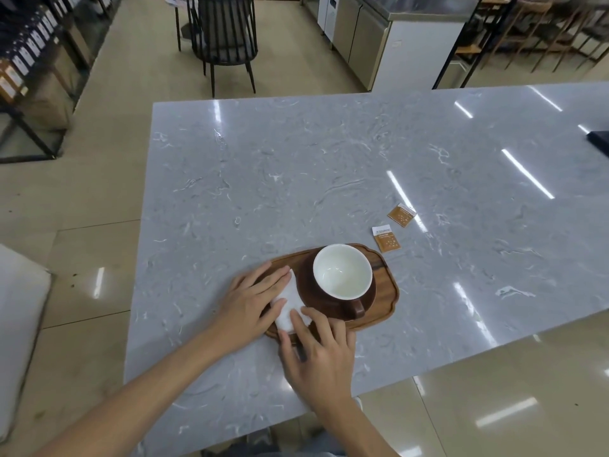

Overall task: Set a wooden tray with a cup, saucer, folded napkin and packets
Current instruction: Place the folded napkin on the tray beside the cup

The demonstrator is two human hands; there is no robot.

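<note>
1. On the left side of the room, dark shelving [29, 70] is seen against a beige tiled floor [108, 103]; a black spindle-back chair [224, 37] stands beyond the grey marbled table [329, 166], and a steel counter unit [395, 37] is seen at the upper right.
2. At the table's near edge, a wooden tray [385, 301] is set, and both hands are laid on its left end.
3. The left hand [250, 301] is spread flat, fingers straight and close together, pressed onto the left part of a folded white napkin [291, 308].
4. The right hand [316, 354] is placed at the napkin's near edge, its fingers [298, 324] nearly straight and resting on the paper; nothing is gripped.
5. The napkin lies on the tray between the two hands, touching the rim of a brown saucer [370, 296].
6. A cup [342, 275], white inside and brown outside, is seated on the saucer, its handle turned toward the viewer.
7. Two orange-and-white packets [385, 239] [401, 215] are left on the table just beyond the tray's right end, apart from both hands.
</note>
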